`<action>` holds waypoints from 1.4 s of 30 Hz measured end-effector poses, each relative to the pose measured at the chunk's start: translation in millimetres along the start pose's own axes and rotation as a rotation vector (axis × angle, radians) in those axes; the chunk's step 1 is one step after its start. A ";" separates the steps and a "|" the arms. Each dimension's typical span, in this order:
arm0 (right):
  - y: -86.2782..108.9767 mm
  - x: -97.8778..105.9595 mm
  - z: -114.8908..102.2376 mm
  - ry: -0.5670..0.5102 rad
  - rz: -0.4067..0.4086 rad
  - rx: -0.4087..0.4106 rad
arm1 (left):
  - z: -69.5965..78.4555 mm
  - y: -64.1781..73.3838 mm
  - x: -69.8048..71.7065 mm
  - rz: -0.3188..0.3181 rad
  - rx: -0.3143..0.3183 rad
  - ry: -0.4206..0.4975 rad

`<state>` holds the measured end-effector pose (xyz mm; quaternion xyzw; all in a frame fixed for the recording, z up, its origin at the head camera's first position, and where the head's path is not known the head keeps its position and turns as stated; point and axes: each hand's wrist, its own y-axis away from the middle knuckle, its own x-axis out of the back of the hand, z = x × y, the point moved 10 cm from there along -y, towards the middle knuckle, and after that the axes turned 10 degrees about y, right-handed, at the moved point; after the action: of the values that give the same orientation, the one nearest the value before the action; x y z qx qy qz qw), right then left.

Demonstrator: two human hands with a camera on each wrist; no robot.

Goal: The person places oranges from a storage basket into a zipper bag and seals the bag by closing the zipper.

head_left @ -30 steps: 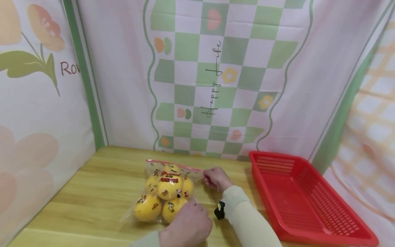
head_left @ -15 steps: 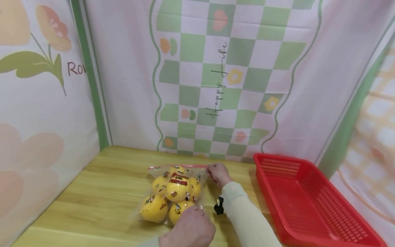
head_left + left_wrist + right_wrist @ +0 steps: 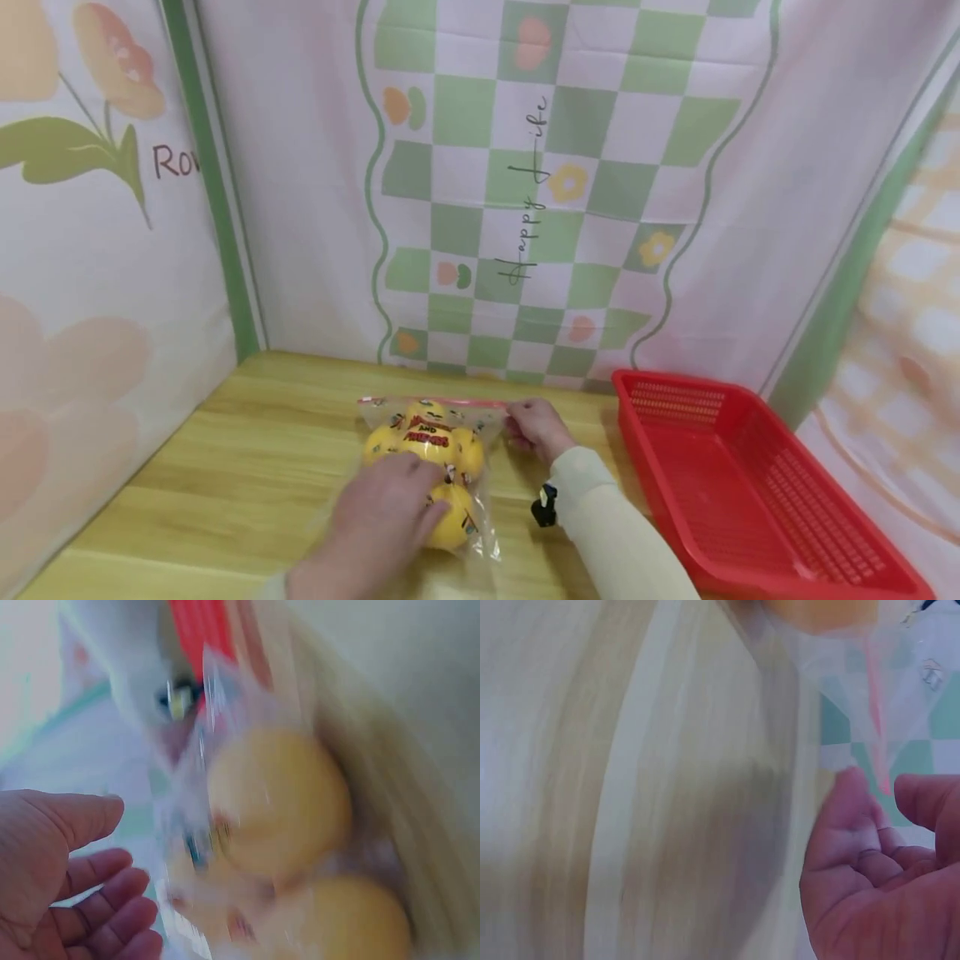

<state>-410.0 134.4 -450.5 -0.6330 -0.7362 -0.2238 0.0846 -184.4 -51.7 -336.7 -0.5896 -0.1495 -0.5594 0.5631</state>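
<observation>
A clear zip bag (image 3: 489, 521) with a pink-red seal strip, red lettering and small cartoon prints lies on the wooden table. Inside it are several yellow, round, fruit-like things (image 3: 453, 517); their exact kind does not show. My right hand (image 3: 538, 427) is at the bag's upper right corner, its fingers curled there. In the right wrist view the strip's pointed end sits between thumb and fingers, near the thumb tip. Over the lower left of the bag my left hand (image 3: 382, 508) reaches with fingers extended. The left wrist view, blurred, shows that hand (image 3: 82, 877) holding nothing, loosely bent beside the bag.
A red plastic basket (image 3: 652, 483) with perforated sides stands on the right of the table (image 3: 247, 433). Printed cloth (image 3: 465, 192) hangs behind and at both sides. A black device (image 3: 543, 506) is on my right wrist.
My left hand has left the bag's lower right and moved left and up over it, its fingers straightening. The right hand stays at the upper right corner; the bag's top now lies more level.
</observation>
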 end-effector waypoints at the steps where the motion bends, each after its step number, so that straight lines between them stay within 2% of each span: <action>1: 2.1 -0.6 -1.3 0.000 -0.015 0.002 | -13.5 2.6 5.3 0.010 0.056 0.003; 3: 7.4 -1.9 -2.9 -0.011 -0.045 0.003 | -41.6 9.0 12.9 0.015 0.181 0.027; 5: 13.6 -2.0 -3.5 -0.001 -0.064 0.009 | -67.6 15.5 15.5 0.000 0.277 0.064; 8: 25.9 -3.5 -2.0 0.018 -0.104 0.017 | -103.5 29.2 7.7 -0.085 0.401 0.156; 11: 43.2 -9.1 -1.2 0.032 -0.182 0.037 | -129.9 44.0 -7.0 -0.193 0.487 0.271; 14: 63.2 -19.1 2.1 0.047 -0.287 0.041 | -145.5 55.4 -17.3 -0.244 0.559 0.426; 18: 90.8 -33.9 8.1 0.107 -0.419 0.049 | -153.5 62.6 -23.0 -0.252 0.595 0.639; 22: 114.5 -48.5 14.5 0.160 -0.524 0.049 | -154.6 63.2 -21.4 -0.258 0.567 0.740; 26: 129.9 -60.8 19.3 0.160 -0.590 0.046 | -156.6 62.9 -18.9 -0.232 0.584 0.774; 31: 139.2 -70.3 19.7 0.137 -0.612 0.050 | -163.0 60.9 -16.9 -0.146 0.624 0.766; 34: 141.8 -74.5 20.3 0.136 -0.616 0.041 | -166.9 61.8 -17.6 -0.116 0.667 0.783; 37: 143.0 -76.2 21.9 0.141 -0.610 0.025 | -167.3 61.2 -19.1 -0.117 0.687 0.798; 42: 143.7 -73.8 24.1 0.146 -0.593 0.012 | -164.8 60.6 -19.8 -0.126 0.685 0.798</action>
<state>-253.2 93.1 -469.9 -0.3724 -0.8821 -0.2794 0.0723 -222.9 -199.2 -426.1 -0.1028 -0.1329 -0.6922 0.7019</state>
